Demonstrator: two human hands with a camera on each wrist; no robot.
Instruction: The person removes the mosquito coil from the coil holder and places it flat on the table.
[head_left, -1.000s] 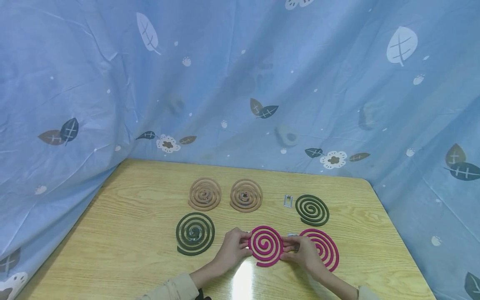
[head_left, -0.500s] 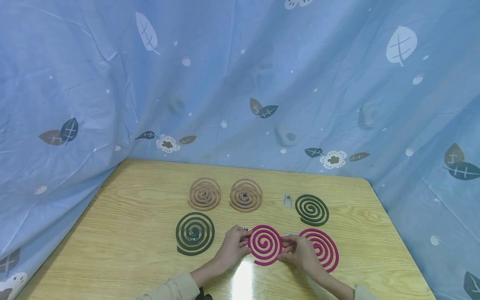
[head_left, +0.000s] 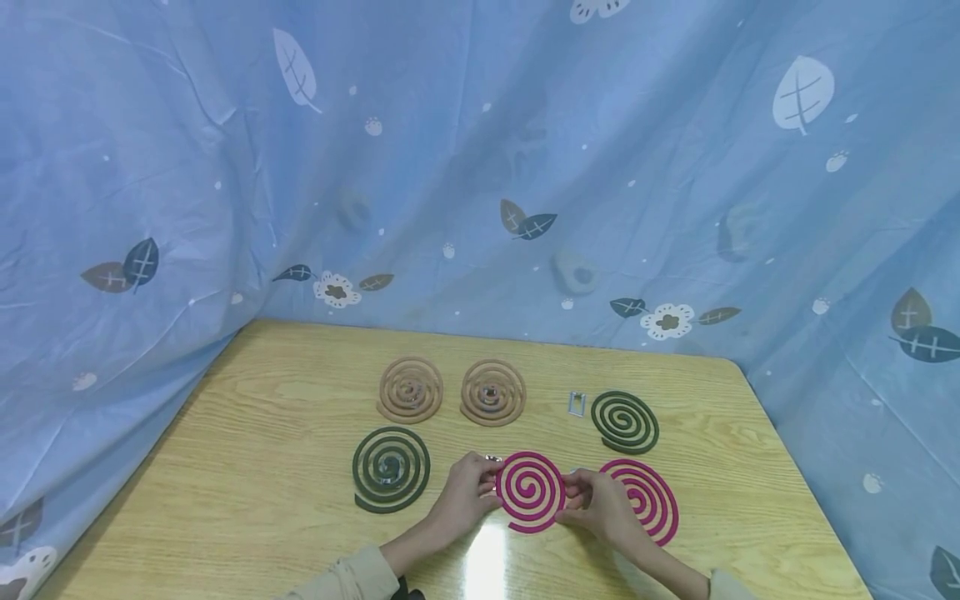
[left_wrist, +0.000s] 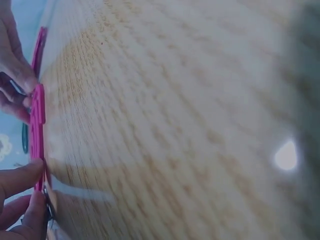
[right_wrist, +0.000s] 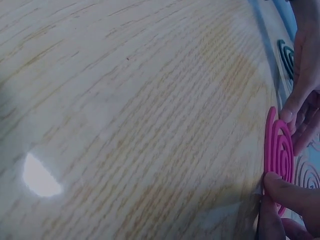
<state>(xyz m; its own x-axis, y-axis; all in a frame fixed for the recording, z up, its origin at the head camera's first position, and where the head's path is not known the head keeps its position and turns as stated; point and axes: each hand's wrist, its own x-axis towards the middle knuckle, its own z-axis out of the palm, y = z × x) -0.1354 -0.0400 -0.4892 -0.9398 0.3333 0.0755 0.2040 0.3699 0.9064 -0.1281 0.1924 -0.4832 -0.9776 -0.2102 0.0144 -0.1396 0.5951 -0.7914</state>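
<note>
In the head view, the pink coil (head_left: 529, 490) is toward six o'clock on the surface (head_left: 285, 467), pinched by the left hand (head_left: 467, 493) at its nine o'clock rim and the right hand (head_left: 609, 504) at three. In the left wrist view, it shows edge-on at nine o'clock, thin and apparently stiff. In the right wrist view, near four o'clock, it looks light, probably brittle: best held gently by opposite outer rims.

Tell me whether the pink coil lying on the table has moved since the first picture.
No. In the head view, the pink coil, partly behind the right hand, sits just as it did against the table's right edge, shifted neither way.
</note>
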